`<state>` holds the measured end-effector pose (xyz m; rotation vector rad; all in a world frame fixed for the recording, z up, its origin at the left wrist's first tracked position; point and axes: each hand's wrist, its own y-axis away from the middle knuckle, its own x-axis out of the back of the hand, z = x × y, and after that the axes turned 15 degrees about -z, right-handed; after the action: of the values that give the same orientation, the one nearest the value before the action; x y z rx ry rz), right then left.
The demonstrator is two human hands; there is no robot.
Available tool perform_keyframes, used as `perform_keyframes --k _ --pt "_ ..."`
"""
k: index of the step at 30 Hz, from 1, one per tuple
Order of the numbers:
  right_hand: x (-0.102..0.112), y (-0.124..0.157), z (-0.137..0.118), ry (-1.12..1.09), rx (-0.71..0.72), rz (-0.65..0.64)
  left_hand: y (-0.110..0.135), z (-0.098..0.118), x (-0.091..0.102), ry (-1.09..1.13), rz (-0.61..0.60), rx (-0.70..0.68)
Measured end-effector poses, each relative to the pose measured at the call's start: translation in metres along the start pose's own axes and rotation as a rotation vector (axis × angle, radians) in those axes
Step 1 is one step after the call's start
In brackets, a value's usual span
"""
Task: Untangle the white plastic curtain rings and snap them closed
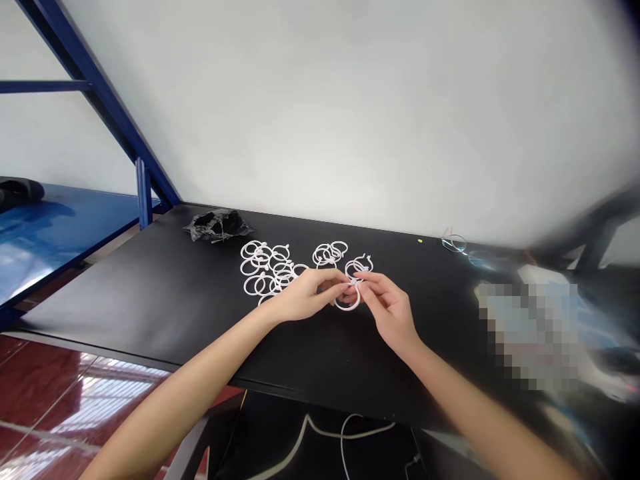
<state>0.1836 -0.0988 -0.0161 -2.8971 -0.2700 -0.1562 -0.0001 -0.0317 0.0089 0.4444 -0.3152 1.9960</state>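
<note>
Over a black table (150, 300), my left hand (305, 297) and my right hand (387, 303) meet with pinched fingers on one white plastic ring (349, 305). The ring hangs between the fingertips of both hands, just above the tabletop. A pile of several white rings (267, 267) lies to the left, behind my left hand. A smaller cluster of rings (330, 253) lies further back, and a few linked rings (359, 267) rest just beyond my fingertips.
A crumpled black plastic bag (217, 225) lies at the table's back left. Clear glasses (455, 243) rest at the back right near the wall. A blue metal frame and shelf (60, 220) stand to the left. White cables (325, 433) hang under the front edge.
</note>
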Motion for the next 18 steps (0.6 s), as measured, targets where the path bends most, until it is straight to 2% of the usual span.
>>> perform_keyframes --k 5,10,15,18 --pt "-0.005 0.0 -0.001 -0.011 -0.002 -0.004 0.0 0.004 -0.002 -0.039 0.014 0.015" --pt "-0.007 0.0 -0.004 0.025 0.02 0.086 0.001 0.006 -0.001 -0.078 -0.039 -0.018" --pt "0.002 -0.003 -0.006 -0.108 -0.099 -0.06 0.002 0.005 0.001 -0.081 -0.141 0.021" --pt "0.005 -0.005 -0.006 -0.223 -0.145 -0.092 0.002 0.006 0.001 -0.103 -0.158 0.012"
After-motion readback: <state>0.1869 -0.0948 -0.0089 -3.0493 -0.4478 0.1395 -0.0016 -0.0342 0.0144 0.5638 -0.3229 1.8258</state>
